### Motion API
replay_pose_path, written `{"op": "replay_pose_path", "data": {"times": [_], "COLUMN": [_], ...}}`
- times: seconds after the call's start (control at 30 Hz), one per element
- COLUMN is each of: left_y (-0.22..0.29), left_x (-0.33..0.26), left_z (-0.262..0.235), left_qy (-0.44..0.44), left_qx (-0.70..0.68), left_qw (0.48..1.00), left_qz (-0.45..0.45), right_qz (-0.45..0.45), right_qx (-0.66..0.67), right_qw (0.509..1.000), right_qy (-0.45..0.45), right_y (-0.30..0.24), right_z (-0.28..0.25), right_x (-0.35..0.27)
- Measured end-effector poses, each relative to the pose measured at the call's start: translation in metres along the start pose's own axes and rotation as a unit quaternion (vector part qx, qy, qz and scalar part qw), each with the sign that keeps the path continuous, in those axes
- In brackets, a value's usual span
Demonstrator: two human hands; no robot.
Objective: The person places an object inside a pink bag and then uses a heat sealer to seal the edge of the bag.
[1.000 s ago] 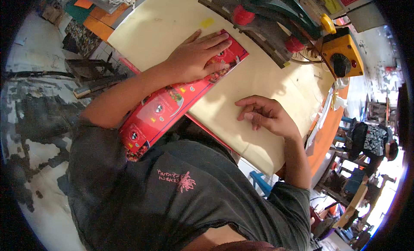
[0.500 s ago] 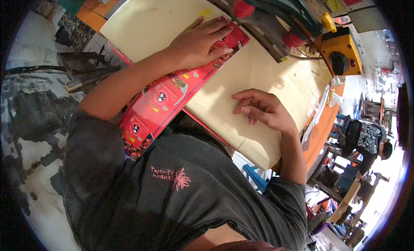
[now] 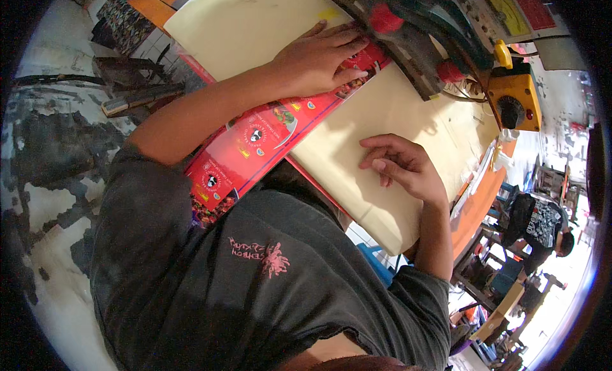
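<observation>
A long strip of glossy red printed film (image 3: pixel 245 151) runs slantwise across a cream-coloured work surface (image 3: pixel 338 141), from my lap up to a dark bar. My left hand (image 3: pixel 322 58) lies flat on the film's far end, fingers spread and reaching up to the bar's edge. That hand and forearm cover part of the strip. Its near end droops over the table edge against my dark shirt. My right hand (image 3: pixel 407 167) hovers over or rests lightly on the surface to the right, which I cannot tell. Its fingers are loosely bent and slightly apart, with nothing visible in them.
Beyond the film stands a dark bar-shaped machine (image 3: pixel 408 58) with red knobs (image 3: pixel 385 18). Right of it sits a yellow control box (image 3: pixel 514 103) with a black dial; a metered panel (image 3: pixel 507 15) is behind. Another person (image 3: pixel 542 221) is far off at the right.
The whole view has shifted slightly, so the table and machine appear a little further right. Both hands keep nearly the same places and poses on the work.
</observation>
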State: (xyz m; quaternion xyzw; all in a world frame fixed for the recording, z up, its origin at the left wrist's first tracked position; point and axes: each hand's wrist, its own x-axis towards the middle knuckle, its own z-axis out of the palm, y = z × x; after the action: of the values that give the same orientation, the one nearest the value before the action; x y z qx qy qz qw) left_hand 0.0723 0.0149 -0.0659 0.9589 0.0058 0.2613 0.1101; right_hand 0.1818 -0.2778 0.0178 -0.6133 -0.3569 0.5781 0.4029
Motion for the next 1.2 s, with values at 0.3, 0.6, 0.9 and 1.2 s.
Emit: {"op": "replay_pose_path", "data": {"times": [0.3,0.6,0.9,1.2], "left_y": [0.001,0.003,0.007,0.008], "left_x": [0.0,-0.001,-0.003,-0.003], "left_z": [0.001,0.007,0.005,0.005], "left_qy": [-0.006,-0.009,-0.015,0.01], "left_qx": [-0.041,-0.038,-0.033,-0.021], "left_qw": [0.999,0.999,0.999,0.999], "left_qz": [-0.002,-0.019,-0.03,-0.027], "right_qz": [-0.002,-0.005,-0.009,0.007], "right_qx": [-0.024,-0.034,-0.008,-0.012], "right_qw": [1.0,0.999,1.0,1.0], "right_qy": [0.01,0.009,0.005,0.003], "right_y": [0.005,0.006,0.006,0.004], "right_z": [-0.001,-0.002,-0.001,-0.002], "right_x": [0.0,-0.001,0.0,0.0]}}
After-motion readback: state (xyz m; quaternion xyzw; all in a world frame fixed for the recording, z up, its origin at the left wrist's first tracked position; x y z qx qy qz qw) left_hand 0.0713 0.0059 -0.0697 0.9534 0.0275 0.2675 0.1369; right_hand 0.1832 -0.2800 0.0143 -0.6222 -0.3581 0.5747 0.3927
